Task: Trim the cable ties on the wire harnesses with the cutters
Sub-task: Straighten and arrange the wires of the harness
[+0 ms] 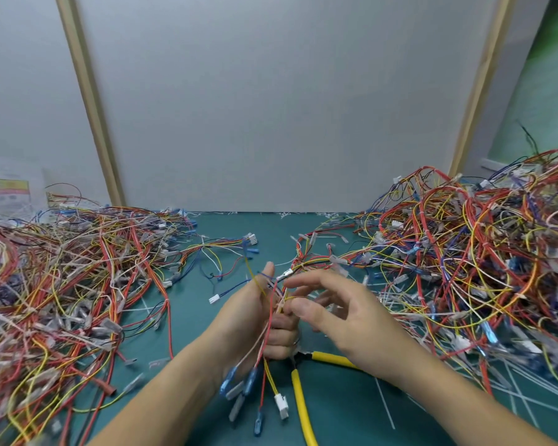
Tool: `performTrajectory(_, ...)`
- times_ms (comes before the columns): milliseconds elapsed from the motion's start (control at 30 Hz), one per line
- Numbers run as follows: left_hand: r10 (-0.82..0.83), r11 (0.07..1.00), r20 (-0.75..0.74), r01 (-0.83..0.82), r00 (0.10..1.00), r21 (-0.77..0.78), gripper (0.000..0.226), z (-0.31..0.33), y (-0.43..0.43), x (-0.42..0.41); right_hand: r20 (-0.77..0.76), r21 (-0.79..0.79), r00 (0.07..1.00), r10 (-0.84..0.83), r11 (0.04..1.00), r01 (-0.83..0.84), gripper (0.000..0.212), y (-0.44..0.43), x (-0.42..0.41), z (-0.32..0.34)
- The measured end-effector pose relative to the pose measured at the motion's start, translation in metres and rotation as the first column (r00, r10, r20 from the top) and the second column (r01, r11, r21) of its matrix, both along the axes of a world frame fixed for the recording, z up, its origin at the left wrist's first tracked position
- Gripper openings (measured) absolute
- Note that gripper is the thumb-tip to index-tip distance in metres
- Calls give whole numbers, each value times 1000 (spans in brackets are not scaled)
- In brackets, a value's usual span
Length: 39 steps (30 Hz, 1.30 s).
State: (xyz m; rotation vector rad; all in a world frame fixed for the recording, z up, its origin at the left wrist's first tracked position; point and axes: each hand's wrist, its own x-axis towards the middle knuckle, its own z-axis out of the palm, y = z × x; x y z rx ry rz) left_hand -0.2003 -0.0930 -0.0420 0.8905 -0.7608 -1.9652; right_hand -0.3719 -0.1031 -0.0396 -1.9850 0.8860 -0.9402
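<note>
Clamps left grip (258, 317) round a red, yellow and white harness (281, 403) with blue terminals, just beyond the yellow-handled cutters (298, 397). Spreads right grip (339, 313) apart, holding nothing, above them.

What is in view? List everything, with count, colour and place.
held harness: one, red, yellow, blue and white wires, centre, gripped in the left hand
cutters: one pair, yellow handles, lying on the mat under the right wrist
left pile: one heap of harnesses, mixed colours, left of the mat
right pile: one taller heap, mixed colours, right of the mat
loose harness: one, mixed colours, on the mat beside the left pile
offcuts: many, white, strewn at right front
mat: one, teal, underneath everything
back panel: one, white, wood-framed, behind
left hand: grips the held harness
right hand: fingers spread at the wires
</note>
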Motion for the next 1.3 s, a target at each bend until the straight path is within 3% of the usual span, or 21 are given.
performTrajectory(100, -29, 996, -43, 25, 999, -88, 43, 3, 5, -4, -27, -109, 999, -34, 994, 31, 25, -1, 0, -1)
performTrajectory(267, -66, 992, -77, 57, 995, -117, 37, 5, 6, -5, 102, -185, 993, -57, 980, 75, 7, -2, 6, -2)
performTrajectory(467, 82, 960, -162, -122, 983, -254, 11, 11, 15, -3, 299, -14, 947, -118, 992, 128, 11, -8, -3, 1)
performTrajectory(600, 281, 876, 41, -238, 959, -420, 14, 6, 14, -8, 361, 53, 922, -136, 991, 126, 14, -6, -2, 6)
performTrajectory(767, 344, 805, 62, -260, 937, -533, 13, 3, 9, -2, 429, 344, 875, -226, 936, 73, 28, -10, -7, 12)
performTrajectory(867, 464, 753, 101, -332, 880, -568, 10, 4, 8, 3, 249, 402, 941, -229, 908, 115, 17, -17, -13, 13)
performTrajectory(933, 541, 728, 114, -395, 833, -560, 14, 5, 6, 9, -120, 199, 979, -167, 962, 189, 10, -17, -20, 17)
performTrajectory(1000, 590, 707, 109, -447, 800, -547, 13, 8, 4, 14, -554, -9, 829, -82, 996, 92, 18, -5, -25, 27)
performTrajectory(1067, 616, 684, 90, -476, 782, -552, 15, 9, 3, 18, -801, -63, 597, -48, 998, -5, 55, 16, -21, 32)
performTrajectory(1133, 629, 668, 62, -497, 775, -554, 16, 10, 2, 20, -899, -161, 418, -133, 987, -31, 86, 39, -10, 27)
performTrajectory(1200, 632, 659, 23, -521, 775, -542, 18, 10, 1, 22, -941, -183, 295, -162, 982, -43, 98, 57, 3, 21)
performTrajectory(1300, 618, 659, -24, -534, 786, -530, 19, 12, 3, 23, -948, -145, 284, -143, 989, 14, 87, 64, 5, 22)
